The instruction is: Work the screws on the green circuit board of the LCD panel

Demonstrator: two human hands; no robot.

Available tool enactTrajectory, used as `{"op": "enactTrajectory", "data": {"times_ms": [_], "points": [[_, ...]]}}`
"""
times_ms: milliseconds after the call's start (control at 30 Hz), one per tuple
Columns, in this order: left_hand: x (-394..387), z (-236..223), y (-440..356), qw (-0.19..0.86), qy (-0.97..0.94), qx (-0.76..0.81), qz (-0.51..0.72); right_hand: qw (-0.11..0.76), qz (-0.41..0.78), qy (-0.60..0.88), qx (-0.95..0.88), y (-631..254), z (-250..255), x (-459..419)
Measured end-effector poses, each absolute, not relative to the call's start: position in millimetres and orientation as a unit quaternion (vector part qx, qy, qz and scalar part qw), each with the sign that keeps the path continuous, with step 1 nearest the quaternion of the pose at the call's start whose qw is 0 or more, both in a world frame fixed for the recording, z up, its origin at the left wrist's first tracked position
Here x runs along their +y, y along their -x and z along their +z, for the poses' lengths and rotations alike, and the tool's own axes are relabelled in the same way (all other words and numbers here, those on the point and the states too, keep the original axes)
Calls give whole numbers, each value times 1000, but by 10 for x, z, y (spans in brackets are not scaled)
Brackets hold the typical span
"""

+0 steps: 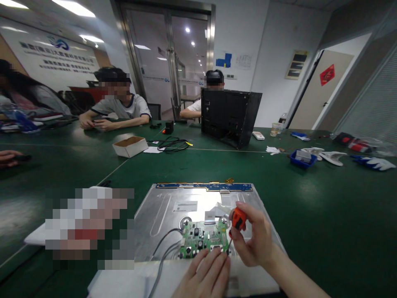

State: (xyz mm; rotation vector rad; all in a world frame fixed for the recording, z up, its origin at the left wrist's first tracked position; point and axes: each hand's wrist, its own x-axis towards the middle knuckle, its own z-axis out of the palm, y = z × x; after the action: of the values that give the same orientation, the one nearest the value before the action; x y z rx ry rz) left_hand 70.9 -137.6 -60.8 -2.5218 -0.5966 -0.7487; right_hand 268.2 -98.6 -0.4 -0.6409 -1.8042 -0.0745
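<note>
Here, the right hand [256, 236] pinches an orange screwdriver [238, 218], shaft down by the green circuit board [204, 236] lying on a metal panel [163, 225] on the table [328, 231]. Left hand [205, 275]: fingers outstretched, close together, at the board's near edge.

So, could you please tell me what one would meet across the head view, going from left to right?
White box → cables → green board → screwdriver → blue tray.

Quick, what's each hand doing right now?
Left hand: open, laid over the near edge of the green circuit board.
Right hand: closed, holding an orange screwdriver.
</note>
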Motion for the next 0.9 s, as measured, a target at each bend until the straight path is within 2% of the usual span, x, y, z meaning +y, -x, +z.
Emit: {"op": "enactTrajectory", "data": {"times_ms": [267, 900], "points": [[-1370, -655, -688, 226, 916, -212, -253, 573, -61, 297, -762, -2670, 4, -996], [-1376, -629, -701, 221, 912, -219, -266, 576, -51, 293, -761, -2657, -4, -983]]}}
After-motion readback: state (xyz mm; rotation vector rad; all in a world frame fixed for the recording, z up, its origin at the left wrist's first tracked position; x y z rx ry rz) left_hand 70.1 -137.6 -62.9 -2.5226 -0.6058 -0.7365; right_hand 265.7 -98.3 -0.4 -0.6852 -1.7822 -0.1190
